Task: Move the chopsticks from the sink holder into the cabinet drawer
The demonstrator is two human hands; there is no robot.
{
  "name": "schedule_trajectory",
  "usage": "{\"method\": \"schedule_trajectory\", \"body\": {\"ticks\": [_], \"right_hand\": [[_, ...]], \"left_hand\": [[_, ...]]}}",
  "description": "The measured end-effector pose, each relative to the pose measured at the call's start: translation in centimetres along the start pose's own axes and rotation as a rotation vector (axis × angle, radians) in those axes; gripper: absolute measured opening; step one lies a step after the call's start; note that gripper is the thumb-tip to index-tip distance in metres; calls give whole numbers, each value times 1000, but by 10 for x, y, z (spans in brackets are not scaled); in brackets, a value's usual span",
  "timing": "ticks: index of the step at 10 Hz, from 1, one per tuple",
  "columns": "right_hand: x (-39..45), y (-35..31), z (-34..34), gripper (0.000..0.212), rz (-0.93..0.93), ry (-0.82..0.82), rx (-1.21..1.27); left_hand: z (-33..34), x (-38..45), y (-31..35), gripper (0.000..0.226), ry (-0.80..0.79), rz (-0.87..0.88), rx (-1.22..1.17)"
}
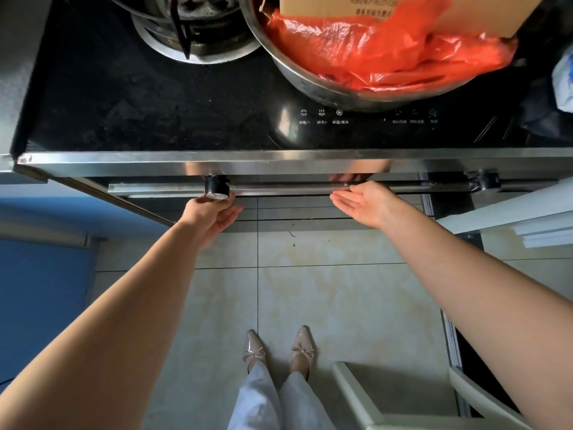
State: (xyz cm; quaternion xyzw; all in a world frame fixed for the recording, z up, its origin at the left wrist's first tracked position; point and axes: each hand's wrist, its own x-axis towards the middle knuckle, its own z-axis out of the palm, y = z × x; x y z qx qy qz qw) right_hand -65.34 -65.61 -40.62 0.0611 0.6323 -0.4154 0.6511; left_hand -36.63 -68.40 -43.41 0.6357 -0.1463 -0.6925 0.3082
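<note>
While both bare arms reach forward from the bottom corners of the view, the glossy black glass cooktop (pixel 130 97) fills the top, its steel front edge running the full width. At its far right sits a large stainless-steel basin (pixel 310 79) stuffed with a crumpled orange-red plastic bag (pixel 381 48) and a brown cardboard box (pixel 465 13); a steel gas burner ring (pixel 192 29) lies at the far edge left of it. Below the front edge runs a long brushed-metal drawer handle bar (pixel 294 188), carrying a round black control knob (pixel 216 187) towards its left end and a second black knob (pixel 483 180) at the right.

The left hand (pixel 210 214) is just under the first knob, thumb touching it, fingers loosely spread and holding nothing. The right hand (pixel 362 206) is palm-up with fingers extended and close together, its fingertips at the bar; whether they hook it I cannot tell. It too is empty.

Pale cream floor tiles (pixel 325 290) lie beneath, with two beige pointed shoes (pixel 279 352) near the bottom edge.

No chopsticks are visible anywhere; their place cannot be told.
</note>
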Motion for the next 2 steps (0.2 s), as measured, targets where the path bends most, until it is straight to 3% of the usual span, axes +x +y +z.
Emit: {"method": "schedule_trajectory", "body": {"ticks": [2], "right_hand": [[-26,-1,-13,36,-27,8,-130]], "left_hand": [[4,-31,-12,37,21,31,7]]}}
